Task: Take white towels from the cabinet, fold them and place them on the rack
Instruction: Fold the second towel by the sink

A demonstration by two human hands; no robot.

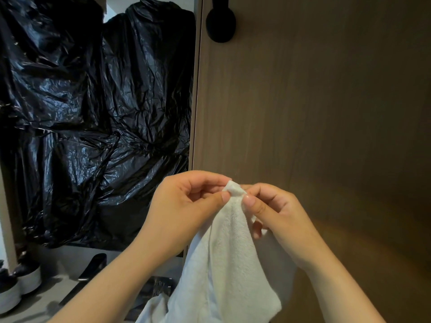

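Note:
A white towel point(229, 257) hangs down in front of me from one bunched corner at its top. My left hand point(184, 206) pinches that corner from the left between thumb and fingers. My right hand point(277, 215) pinches the same corner from the right, its lower fingers tucked behind the cloth. Both hands meet at the corner, low and centre in the view, in front of a brown wooden cabinet door point(314, 113). The towel's lower end runs out of the frame at the bottom.
Crumpled black plastic bags point(93, 113) fill the open space left of the door. A black round knob point(221, 24) sits near the door's top. On the grey floor at lower left are shoes point(21, 283) and a dark long object point(91, 271).

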